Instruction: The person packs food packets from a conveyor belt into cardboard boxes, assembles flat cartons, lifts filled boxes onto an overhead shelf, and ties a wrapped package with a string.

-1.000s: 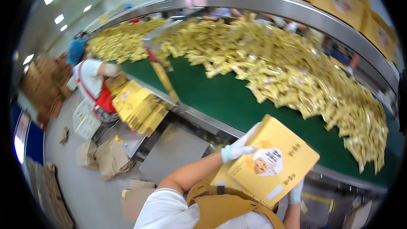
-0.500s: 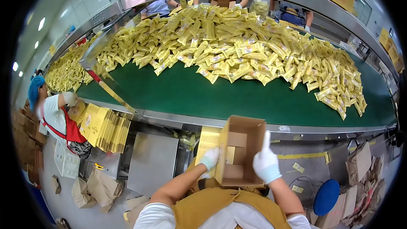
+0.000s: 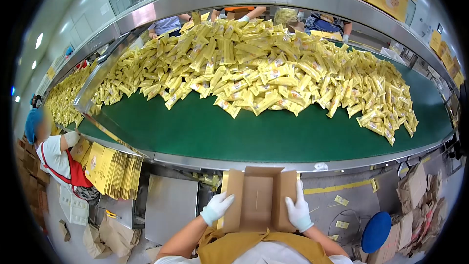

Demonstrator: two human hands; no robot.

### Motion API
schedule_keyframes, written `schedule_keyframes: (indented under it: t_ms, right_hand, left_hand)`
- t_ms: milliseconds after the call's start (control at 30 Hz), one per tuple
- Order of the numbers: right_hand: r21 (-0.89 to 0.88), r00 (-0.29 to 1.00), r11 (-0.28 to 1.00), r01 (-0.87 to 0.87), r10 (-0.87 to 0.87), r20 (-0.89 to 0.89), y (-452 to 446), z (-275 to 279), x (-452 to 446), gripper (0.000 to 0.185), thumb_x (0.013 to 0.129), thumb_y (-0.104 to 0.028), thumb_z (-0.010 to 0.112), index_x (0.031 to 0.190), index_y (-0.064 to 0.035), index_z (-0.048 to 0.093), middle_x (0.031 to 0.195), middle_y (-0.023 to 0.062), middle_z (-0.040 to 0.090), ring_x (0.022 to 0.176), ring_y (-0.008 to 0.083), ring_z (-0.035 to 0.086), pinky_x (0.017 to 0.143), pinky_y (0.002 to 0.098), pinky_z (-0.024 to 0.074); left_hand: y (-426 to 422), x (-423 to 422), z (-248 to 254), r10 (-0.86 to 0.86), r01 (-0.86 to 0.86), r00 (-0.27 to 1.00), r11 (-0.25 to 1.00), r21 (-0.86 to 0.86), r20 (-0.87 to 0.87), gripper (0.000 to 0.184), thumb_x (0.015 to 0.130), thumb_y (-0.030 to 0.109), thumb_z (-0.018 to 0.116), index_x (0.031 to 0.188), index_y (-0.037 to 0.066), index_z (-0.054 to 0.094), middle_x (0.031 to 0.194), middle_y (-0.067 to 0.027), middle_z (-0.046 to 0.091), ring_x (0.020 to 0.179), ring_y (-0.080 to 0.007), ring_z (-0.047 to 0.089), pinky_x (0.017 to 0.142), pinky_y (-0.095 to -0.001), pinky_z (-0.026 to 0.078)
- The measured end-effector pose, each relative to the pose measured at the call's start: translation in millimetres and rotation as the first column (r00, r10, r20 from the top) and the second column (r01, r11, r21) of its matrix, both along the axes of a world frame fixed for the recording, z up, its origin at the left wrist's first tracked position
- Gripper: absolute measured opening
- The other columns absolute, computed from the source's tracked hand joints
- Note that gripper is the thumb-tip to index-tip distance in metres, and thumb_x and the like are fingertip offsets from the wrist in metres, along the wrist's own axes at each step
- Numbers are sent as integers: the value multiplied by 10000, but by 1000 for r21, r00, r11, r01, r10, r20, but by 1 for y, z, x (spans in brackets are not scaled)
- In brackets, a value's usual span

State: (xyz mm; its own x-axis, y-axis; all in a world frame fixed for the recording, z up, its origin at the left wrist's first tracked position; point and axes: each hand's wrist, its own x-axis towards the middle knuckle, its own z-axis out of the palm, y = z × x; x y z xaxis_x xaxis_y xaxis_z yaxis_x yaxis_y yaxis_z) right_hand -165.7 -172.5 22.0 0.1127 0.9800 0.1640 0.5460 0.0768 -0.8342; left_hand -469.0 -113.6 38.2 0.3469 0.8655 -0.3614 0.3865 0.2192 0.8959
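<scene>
An open cardboard box [image 3: 258, 198] is in front of my body, its bare brown inside facing up and its flaps spread outward. My left hand [image 3: 217, 208], in a white glove, grips the box's left flap and side. On the opposite side, my gloved right hand [image 3: 298, 211] holds the right flap, with the thumb inside and the fingers along the outside. Beyond the box lies a large heap of yellow wrapped packets [image 3: 264, 76] on the green conveyor belt [image 3: 195, 134].
A metal table [image 3: 171, 205] stands at left, near a stack of flattened yellow cartons [image 3: 115, 172]. A co-worker [image 3: 61, 159] in a red apron is beside it. At right are a blue stool [image 3: 376, 232] and crumpled brown paper [image 3: 415, 190]. Other people stand across the belt.
The box has turned from tilted to facing me squarely, with its flaps spread. My left hand has shifted to its left flap, and my right hand has moved lower, from pointing up to gripping.
</scene>
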Motion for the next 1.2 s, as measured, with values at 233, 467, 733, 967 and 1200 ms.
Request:
schedule_keyframes:
  t_ms: [233, 467, 733, 967, 1200]
  right_hand:
    - [-178, 955, 974, 138, -83, 286, 24, -67, -11, 458, 939, -101, 587, 1374, 11, 499, 1186, 250, 625, 1070, 412, 582, 935, 470, 463]
    - [362, 924, 931, 53, -183, 336, 249, 20, 77, 356, 917, -209, 669, 1231, -49, 620, 1289, 236, 571, 1173, 411, 553, 1018, 483, 431]
    - [-302, 880, 892, 337, -185, 437, 451, 27, 104, 781, 903, -733, 481, 1408, -144, 570, 1603, 350, 188, 1495, 491, 198, 1210, 590, 164]
    - [133, 807, 957, 259, -290, 514, 411, -9, 82, 657, 842, -646, 634, 1317, -193, 654, 1547, 328, 317, 1353, 553, 344, 1143, 576, 304]
    - [110, 916, 986, 126, -159, 368, 339, -22, 49, 395, 902, -498, 646, 1128, -177, 692, 1175, 230, 560, 1044, 461, 548, 925, 525, 483]
  left_hand:
    - [-2, 36, -92, 340, -65, 899, 726, 685, -275, 566, 901, 57, 621, 1436, -40, 463, 1349, -262, 581, 1142, -395, 609, 1000, -446, 481]
    - [227, 56, -10, 299, -43, 950, 410, 911, -90, 507, 897, 149, 695, 1374, 46, 556, 1308, -197, 588, 1244, -390, 528, 1087, -469, 399]
    - [423, 150, 45, 182, 196, 799, 823, 534, -573, 962, 767, 715, 677, 1489, 112, 468, 1582, -198, 352, 1474, -371, 302, 1199, -513, 266]
    - [399, 163, 7, 288, 283, 708, 722, 632, -645, 1068, 703, 782, 648, 1437, 17, 520, 1537, -190, 383, 1466, -387, 252, 1183, -661, 131]
    - [329, 123, -27, 200, 353, 818, 567, 745, -540, 709, 714, 580, 726, 1278, 155, 661, 1344, -265, 491, 1295, -420, 412, 1153, -560, 238]
